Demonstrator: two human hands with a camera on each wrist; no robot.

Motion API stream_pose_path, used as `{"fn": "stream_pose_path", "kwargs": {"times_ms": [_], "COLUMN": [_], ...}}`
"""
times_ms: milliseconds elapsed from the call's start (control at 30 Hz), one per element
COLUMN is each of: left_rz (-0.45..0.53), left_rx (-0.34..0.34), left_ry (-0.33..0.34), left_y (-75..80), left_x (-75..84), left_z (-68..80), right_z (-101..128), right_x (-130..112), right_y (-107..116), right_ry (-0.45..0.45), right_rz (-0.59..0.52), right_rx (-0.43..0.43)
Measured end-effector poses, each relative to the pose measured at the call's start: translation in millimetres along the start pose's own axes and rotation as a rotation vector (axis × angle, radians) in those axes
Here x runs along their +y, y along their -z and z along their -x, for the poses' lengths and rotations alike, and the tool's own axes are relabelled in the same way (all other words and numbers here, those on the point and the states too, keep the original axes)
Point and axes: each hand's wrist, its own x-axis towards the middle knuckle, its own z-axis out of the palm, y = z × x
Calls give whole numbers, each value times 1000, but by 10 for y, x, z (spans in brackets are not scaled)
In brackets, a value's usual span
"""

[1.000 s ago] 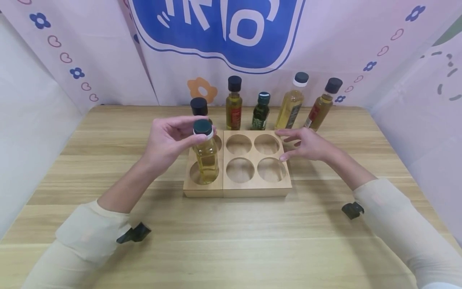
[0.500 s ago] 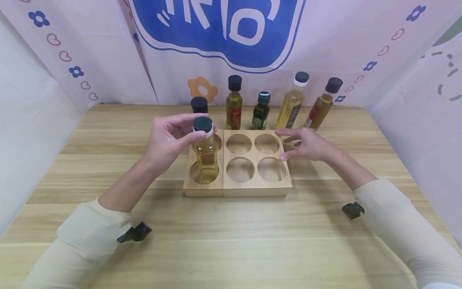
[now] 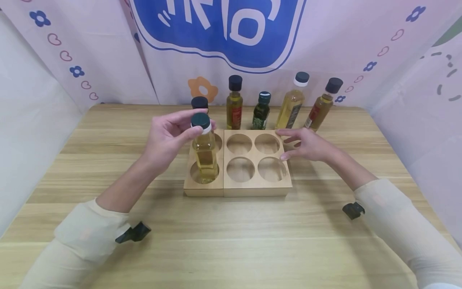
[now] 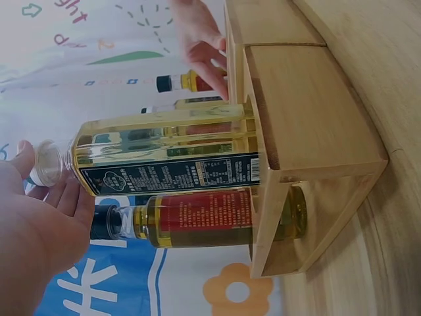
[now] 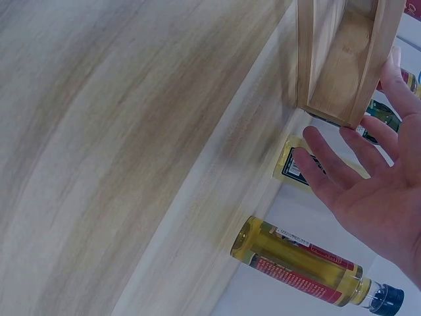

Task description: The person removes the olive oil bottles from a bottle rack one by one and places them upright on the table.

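My left hand (image 3: 166, 136) holds a clear bottle of pale yellow oil (image 3: 205, 154) at its neck, just below the dark green cap. The bottle stands nearly upright, its base down in the front left hole of a wooden bottle rack (image 3: 256, 192). In the left wrist view, the oil bottle (image 4: 118, 148) shows a dark label, and my left hand (image 4: 46, 230) has its fingers round the neck. My right hand (image 3: 306, 144) touches the rack's right edge with fingers spread; its index fingertip is at the back corner. In the right wrist view, that hand (image 5: 381, 178) holds nothing.
A black-capped bottle (image 3: 199, 103) stands in the back left hole, partly hidden by my left hand. Behind the rack are a red-labelled bottle (image 3: 234, 108), a small dark green bottle (image 3: 260, 112), a white-collared oil bottle (image 3: 290, 106) and another red-labelled bottle (image 3: 320, 108).
In the head view, the cap of the bottle in my left hand has moved slightly up and to the left. My right hand and the rack have stayed put.
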Motion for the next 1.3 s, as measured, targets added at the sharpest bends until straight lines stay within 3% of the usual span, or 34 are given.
{"fn": "stream_pose_path", "kwargs": {"times_ms": [600,1000,1300], "left_rz": [52,89,85], "left_rx": [32,92,132], "left_ry": [-85,-120,-196], "left_y": [14,47,69], "left_x": [112,167,209], "left_z": [-21,-36,-59], "right_z": [-1,-3,-7], "right_x": [-7,3,2], "right_y": [0,1,8], "right_ry": [-5,4,5], "right_rz": [15,13,16], "right_rx": [-7,-6,-5]}}
